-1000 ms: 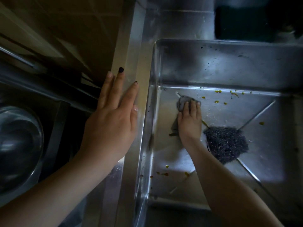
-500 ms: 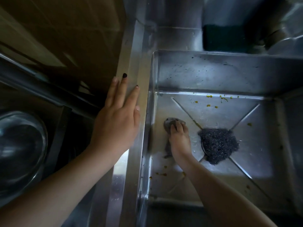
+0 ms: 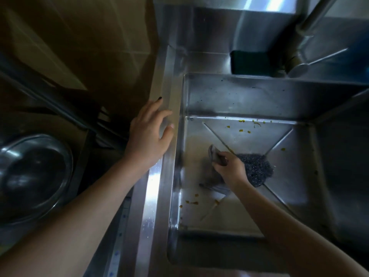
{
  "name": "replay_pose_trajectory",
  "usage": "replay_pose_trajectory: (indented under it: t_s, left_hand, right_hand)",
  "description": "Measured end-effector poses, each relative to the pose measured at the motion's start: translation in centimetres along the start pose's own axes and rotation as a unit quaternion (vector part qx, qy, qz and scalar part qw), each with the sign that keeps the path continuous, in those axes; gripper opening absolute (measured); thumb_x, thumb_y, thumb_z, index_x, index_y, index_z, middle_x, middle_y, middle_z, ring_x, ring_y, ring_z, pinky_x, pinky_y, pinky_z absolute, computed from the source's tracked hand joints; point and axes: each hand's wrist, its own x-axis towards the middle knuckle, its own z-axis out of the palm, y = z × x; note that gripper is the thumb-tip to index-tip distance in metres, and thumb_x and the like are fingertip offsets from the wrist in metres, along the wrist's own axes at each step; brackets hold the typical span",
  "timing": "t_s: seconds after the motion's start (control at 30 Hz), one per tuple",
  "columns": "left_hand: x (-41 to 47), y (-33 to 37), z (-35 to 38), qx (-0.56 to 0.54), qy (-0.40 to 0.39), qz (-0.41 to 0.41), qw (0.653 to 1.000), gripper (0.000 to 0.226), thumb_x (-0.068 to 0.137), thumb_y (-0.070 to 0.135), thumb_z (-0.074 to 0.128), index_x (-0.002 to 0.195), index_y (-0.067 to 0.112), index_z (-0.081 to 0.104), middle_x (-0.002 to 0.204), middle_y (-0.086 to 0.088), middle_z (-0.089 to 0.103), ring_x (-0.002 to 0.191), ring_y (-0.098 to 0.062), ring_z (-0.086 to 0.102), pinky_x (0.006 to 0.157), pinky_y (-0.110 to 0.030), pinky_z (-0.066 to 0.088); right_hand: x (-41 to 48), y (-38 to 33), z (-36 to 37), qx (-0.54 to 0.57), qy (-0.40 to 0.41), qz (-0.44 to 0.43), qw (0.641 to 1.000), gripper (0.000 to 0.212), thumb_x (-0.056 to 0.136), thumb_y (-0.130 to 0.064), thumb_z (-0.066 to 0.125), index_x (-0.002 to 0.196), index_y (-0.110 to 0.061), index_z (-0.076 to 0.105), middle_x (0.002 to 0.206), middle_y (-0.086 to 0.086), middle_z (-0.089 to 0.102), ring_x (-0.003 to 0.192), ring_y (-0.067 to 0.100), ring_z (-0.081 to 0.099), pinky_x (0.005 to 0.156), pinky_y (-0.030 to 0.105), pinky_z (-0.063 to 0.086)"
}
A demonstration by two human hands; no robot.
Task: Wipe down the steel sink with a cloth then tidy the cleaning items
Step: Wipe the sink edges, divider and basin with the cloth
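Steel sink (image 3: pixel 239 96): cloth (image 3: pixel 214 154), scourer (image 3: pixel 257 168), perhaps crumbs (image 3: pixel 241 120).

no legible text, labels or numbers

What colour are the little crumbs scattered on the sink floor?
Yellow-orange crumbs; the head view shows them best, against the grey steel sink.

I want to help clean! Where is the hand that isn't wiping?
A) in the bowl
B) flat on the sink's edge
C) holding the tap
B: the left hand lies flat on the sink rim while the right hand grips the cloth inside.
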Motion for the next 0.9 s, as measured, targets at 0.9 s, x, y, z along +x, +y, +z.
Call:
replay_pose_trajectory:
  t_s: [0.9]
  left_hand:
    - [-11.3, 0.3, 0.9, 0.196, -0.039, 0.058, 0.978, 0.052, 0.09, 0.028, 0.028, 0.131, 0.003, 0.048, 0.141, -0.014, 0.044, 0.135, -0.032, 0.033, 0.107, -0.053, 0.031]
  right_hand:
    - [-6.2, 2.9, 8.8, -0.224, -0.239, -0.132, 0.936, 0.056, 0.086, -0.031, 0.062, 0.131, -0.005, 0.041, 0.133, 0.016, 0.035, 0.117, 0.033, 0.043, 0.096, 0.036, 0.038]
